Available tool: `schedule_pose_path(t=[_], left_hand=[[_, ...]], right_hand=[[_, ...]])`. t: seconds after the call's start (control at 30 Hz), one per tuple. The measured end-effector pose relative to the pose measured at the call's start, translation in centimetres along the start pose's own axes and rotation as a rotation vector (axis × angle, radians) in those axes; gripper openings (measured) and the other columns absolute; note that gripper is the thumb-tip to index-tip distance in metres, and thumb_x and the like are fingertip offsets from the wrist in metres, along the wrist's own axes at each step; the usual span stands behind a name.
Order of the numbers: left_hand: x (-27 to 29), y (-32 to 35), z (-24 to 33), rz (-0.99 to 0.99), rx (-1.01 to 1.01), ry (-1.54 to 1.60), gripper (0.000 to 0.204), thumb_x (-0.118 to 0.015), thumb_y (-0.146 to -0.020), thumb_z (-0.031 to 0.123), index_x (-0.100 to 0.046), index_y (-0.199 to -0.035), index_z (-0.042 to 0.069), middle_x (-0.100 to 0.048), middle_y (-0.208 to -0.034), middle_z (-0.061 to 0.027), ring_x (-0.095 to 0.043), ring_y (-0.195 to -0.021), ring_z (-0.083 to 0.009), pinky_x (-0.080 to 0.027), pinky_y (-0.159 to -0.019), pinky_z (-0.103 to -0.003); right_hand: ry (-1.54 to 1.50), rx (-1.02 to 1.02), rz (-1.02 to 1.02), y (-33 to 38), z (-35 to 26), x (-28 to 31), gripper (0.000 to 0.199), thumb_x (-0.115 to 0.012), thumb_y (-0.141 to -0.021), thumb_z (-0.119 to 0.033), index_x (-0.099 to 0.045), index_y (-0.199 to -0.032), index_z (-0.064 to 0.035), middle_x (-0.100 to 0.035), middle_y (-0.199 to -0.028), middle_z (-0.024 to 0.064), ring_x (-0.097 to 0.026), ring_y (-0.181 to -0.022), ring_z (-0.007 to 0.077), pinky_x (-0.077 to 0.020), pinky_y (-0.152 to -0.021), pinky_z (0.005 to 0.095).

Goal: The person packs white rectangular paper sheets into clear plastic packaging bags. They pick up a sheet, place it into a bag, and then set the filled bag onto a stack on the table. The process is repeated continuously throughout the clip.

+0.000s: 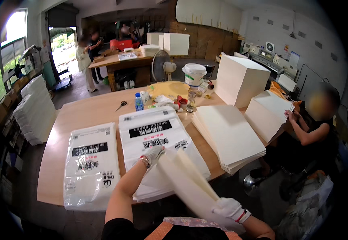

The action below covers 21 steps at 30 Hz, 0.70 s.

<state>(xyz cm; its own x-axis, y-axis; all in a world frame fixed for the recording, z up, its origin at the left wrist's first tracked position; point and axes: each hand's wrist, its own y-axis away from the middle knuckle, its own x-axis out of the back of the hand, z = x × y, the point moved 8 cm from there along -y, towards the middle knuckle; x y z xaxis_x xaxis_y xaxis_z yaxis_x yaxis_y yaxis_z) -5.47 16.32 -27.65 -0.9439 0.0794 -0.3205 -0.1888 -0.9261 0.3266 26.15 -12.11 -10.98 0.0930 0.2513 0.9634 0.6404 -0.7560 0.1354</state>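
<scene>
A thick set of cream paper sheets [188, 178] hangs curved between my hands at the table's near edge. My left hand [154, 155], in a white glove, closes on its upper left corner, just above a stack of printed plastic paper bags [150, 134]. At its lower right edge my right hand [227, 208], also in a white glove, is wrapped round the sheets. Left of the bags lies a filled pack of paper in a clear printed bag [92, 164]. To the right, a fanned stack of white sheets [230, 134] rests on the table.
A seated co-worker [316, 124] handles the edge of another paper stack [266, 110] at the right. Behind it stands a tall paper block [242, 80]. Farther back are scissors [121, 105], a blue-labelled bottle [138, 102], a glass jar [191, 101], a white bucket [194, 75] and a fan [162, 67].
</scene>
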Motion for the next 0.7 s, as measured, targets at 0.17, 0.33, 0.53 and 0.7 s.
schedule_pose_path(t=[0.17,0.33,0.53,0.7], left_hand=[[-13.8,11.2,23.8,-0.253,-0.460,-0.113,0.006,-0.057,-0.087,0.015,-0.054,-0.088,0.010,-0.053,-0.078,0.0026,-0.052,-0.066,-0.0072,-0.046,-0.060,-0.024],[-11.9,9.3,21.1,-0.150,-0.350,-0.475,0.015,-0.061,-0.084,0.012,-0.058,-0.098,0.006,-0.054,-0.079,0.0020,-0.050,-0.066,-0.0073,-0.044,-0.059,-0.022],[-16.2,9.7,18.4,-0.044,-0.527,-0.758,0.025,-0.059,-0.083,0.014,-0.059,-0.107,0.007,-0.062,-0.077,-0.0068,-0.058,-0.063,-0.0147,-0.047,-0.058,-0.031],[-28.2,15.6,13.0,-0.155,-0.795,-1.026,0.031,-0.054,-0.082,0.013,-0.053,-0.113,0.010,-0.065,-0.081,-0.0117,-0.063,-0.073,-0.0306,-0.050,-0.065,-0.039]], right_hand=[[-0.131,-0.135,-0.197,0.8,1.4,-2.6,0.032,-0.053,-0.080,-0.036,-0.064,-0.079,-0.0066,-0.063,-0.079,0.0195,-0.063,-0.073,0.0348,-0.0493,-0.060,0.0458],[0.207,0.187,0.009,3.5,-1.6,-0.5,0.022,-0.057,-0.079,-0.032,-0.062,-0.074,-0.0119,-0.055,-0.064,0.0111,-0.057,-0.056,0.0283,-0.0457,-0.041,0.0389],[0.248,0.118,0.215,-0.8,1.9,2.3,0.026,-0.059,-0.078,-0.035,-0.060,-0.072,-0.0101,-0.051,-0.062,0.0100,-0.057,-0.054,0.0259,-0.0456,-0.041,0.0378],[0.124,0.114,0.324,-13.5,4.8,5.4,0.026,-0.058,-0.079,-0.033,-0.061,-0.086,-0.0078,-0.061,-0.078,0.0175,-0.061,-0.065,0.0338,-0.0519,-0.060,0.0427]])
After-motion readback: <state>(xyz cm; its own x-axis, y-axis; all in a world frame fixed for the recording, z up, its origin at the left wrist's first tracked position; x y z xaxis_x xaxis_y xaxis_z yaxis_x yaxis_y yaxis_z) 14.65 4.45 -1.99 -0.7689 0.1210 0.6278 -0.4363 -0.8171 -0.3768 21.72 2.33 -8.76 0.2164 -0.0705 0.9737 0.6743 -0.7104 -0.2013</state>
